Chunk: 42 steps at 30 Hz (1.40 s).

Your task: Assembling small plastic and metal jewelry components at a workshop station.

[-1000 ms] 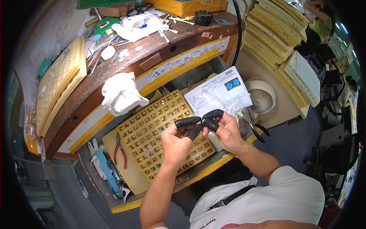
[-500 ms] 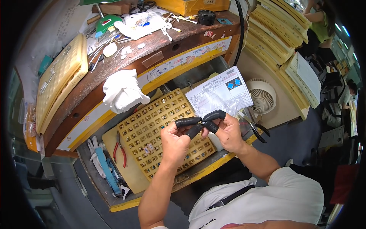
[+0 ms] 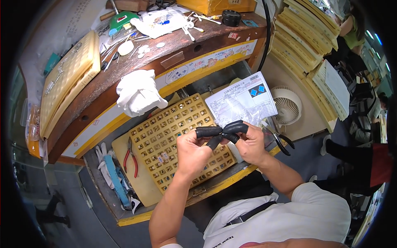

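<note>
My left hand [image 3: 194, 153] and my right hand [image 3: 247, 142] meet over the right part of a yellow compartment tray [image 3: 163, 128]. Black finger covers sleeve the thumb and forefinger of each. Both hands are closed in a pinch, fingertips touching, and whatever they hold between them is too small to make out. Small metal pieces, some with blue, sit in the tray's square cells. A printed paper sheet [image 3: 237, 97] with blue shapes on it lies just beyond my right hand, a clear plastic bag [image 3: 242, 113] on top of it.
Red-handled pliers [image 3: 131, 159] lie left of the tray, black-handled pliers [image 3: 281, 140] at the drawer's right end. A white cloth [image 3: 138, 93] hangs at the bench edge [image 3: 173, 58]. A round white fan [image 3: 286, 105] stands right, near stacked yellow trays [image 3: 297, 37]. Other people are at the far right.
The whole view has shifted slightly, so the bench and tray appear a little lower and to the right. My hands keep the same pinch. At the right, a person's leg has come into view.
</note>
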{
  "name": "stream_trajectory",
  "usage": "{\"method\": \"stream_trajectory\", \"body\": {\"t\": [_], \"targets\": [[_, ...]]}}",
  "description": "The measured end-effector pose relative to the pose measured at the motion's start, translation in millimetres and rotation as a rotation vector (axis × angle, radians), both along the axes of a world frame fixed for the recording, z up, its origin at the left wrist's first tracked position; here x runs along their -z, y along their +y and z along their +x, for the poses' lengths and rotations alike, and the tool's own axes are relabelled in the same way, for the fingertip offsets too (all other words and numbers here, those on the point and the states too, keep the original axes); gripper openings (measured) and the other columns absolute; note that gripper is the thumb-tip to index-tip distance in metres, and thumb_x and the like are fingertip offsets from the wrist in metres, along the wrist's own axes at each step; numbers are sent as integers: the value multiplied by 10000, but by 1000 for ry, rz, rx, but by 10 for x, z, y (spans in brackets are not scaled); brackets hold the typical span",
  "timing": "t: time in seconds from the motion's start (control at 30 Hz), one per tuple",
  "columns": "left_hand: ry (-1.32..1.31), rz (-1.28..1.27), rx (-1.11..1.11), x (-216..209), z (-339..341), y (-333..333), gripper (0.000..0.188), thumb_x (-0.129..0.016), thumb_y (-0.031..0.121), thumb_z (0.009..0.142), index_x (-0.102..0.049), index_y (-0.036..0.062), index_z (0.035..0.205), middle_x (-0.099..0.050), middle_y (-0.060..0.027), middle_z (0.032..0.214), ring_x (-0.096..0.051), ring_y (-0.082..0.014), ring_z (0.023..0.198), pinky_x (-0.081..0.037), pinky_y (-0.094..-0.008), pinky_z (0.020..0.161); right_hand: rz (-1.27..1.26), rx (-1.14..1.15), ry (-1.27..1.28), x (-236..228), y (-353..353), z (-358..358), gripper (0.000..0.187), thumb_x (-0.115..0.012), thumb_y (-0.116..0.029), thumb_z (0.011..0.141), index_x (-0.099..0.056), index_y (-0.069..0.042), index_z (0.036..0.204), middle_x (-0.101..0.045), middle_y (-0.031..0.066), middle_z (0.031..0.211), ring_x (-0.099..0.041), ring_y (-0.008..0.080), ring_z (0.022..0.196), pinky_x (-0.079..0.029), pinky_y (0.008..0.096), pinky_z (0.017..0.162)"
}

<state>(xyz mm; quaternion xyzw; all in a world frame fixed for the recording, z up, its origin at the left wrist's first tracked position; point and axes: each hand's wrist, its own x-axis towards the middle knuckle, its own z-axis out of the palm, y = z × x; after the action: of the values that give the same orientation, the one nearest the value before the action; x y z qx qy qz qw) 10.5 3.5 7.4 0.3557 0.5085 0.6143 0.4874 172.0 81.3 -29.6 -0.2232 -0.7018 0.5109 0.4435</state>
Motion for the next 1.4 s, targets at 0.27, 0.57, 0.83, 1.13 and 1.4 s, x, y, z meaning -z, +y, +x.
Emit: {"method": "stream_trajectory", "body": {"t": [0.27,0.57,0.83,1.13,1.4], "targets": [[33,7,57,52,-59,14,223,-677,-121,838,-729,-43,1040,-739,-107,965,-703,-149,870,-566,-265,809,-104,-14,2,-22,29,28,241,-614,148,794,-733,13,954,-715,105,873,-705,174,769,-559,290,704],[2,-83,79,112,-90,41,185,-700,-76,850,-727,-37,1029,-741,-103,941,-701,-149,849,-562,-268,818,77,42,-131,-59,25,81,185,-677,84,822,-742,-4,971,-718,83,883,-690,154,789,-548,282,717],[-118,-57,40,200,-49,76,152,-697,-28,883,-688,-48,1034,-729,-114,948,-704,-170,833,-579,-304,806,-47,79,17,-20,25,71,241,-690,82,813,-725,-9,1033,-681,85,939,-672,154,832,-537,275,749],[-65,-26,-3,181,12,62,145,-678,-24,907,-671,-59,1047,-724,-110,954,-709,-177,870,-566,-291,826,88,71,-59,-95,45,111,285,-638,130,774,-720,-7,1010,-640,90,944,-642,189,876,-522,298,787],[59,128,-40,180,88,1,209,-647,-140,860,-685,-88,1059,-728,-145,969,-710,-193,903,-560,-287,836,85,59,-56,-77,58,152,299,-608,131,754,-710,-2,1002,-626,104,932,-637,220,868,-523,315,772]]}}
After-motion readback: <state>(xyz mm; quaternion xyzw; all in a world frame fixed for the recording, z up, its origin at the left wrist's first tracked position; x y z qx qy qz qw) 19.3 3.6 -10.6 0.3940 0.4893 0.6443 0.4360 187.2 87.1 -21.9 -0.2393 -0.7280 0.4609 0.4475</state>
